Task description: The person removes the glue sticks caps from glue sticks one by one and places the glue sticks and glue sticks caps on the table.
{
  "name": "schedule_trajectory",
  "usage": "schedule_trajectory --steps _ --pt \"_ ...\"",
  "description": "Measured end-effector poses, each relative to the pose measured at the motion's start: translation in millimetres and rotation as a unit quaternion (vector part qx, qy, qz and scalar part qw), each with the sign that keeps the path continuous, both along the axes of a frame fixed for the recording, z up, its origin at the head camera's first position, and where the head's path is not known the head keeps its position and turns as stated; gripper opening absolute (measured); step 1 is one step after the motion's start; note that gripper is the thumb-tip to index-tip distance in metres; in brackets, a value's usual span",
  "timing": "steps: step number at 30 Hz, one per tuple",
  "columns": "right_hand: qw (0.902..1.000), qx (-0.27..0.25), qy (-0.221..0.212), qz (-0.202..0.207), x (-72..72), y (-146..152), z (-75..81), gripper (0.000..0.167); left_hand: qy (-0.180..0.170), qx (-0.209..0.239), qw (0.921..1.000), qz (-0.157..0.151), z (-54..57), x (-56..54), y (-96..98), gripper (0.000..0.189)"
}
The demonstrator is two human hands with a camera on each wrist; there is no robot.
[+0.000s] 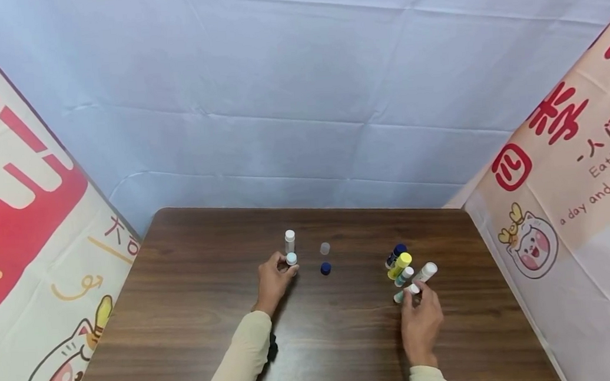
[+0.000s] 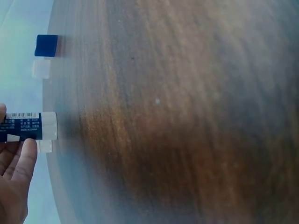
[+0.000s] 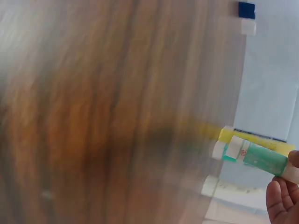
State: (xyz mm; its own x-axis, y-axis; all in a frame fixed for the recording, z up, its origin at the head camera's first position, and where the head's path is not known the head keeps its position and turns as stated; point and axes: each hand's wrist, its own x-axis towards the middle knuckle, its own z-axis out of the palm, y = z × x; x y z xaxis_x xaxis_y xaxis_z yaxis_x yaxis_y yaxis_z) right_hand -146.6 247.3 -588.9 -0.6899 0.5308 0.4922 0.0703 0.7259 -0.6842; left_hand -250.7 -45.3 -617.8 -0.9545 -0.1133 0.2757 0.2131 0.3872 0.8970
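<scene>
My left hand (image 1: 273, 282) pinches a glue stick (image 2: 25, 127) by its sides; the dark blue label with white print shows in the left wrist view. It is upright, its whitish end close to the table. Just behind it stands another white-capped glue stick (image 1: 290, 242). On the right, my right hand (image 1: 422, 321) pinches a green glue stick (image 3: 265, 157) by one white end, and the stick is tilted. Close about it are a yellow glue stick (image 1: 399, 266), a dark blue one (image 1: 396, 255), a smaller green-and-white one (image 1: 404, 276) and a white one (image 1: 425, 272).
Between the hands, a blue cap (image 1: 326, 268) and a translucent whitish cap (image 1: 325, 248) sit on the brown wooden table (image 1: 209, 268). A pale cloth (image 1: 277, 98) hangs behind the table, with printed cloths at left and right.
</scene>
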Motion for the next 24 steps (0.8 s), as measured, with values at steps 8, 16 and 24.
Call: schedule_trajectory --steps 8,16,24 --pt "0.9971 0.002 0.056 0.053 -3.2 -25.8 11.7 0.032 -0.005 -0.005 1.0000 0.001 2.3 1.7 -2.8 0.026" --pt "0.9898 -0.008 0.088 0.112 -6.5 -47.8 16.4 0.032 -0.057 0.012 0.9981 0.019 5.3 9.6 -3.3 0.053" --pt "0.9904 -0.040 0.057 0.119 -8.6 -66.6 21.5 0.030 0.015 -0.001 0.9981 0.059 6.8 33.1 -6.5 0.057"
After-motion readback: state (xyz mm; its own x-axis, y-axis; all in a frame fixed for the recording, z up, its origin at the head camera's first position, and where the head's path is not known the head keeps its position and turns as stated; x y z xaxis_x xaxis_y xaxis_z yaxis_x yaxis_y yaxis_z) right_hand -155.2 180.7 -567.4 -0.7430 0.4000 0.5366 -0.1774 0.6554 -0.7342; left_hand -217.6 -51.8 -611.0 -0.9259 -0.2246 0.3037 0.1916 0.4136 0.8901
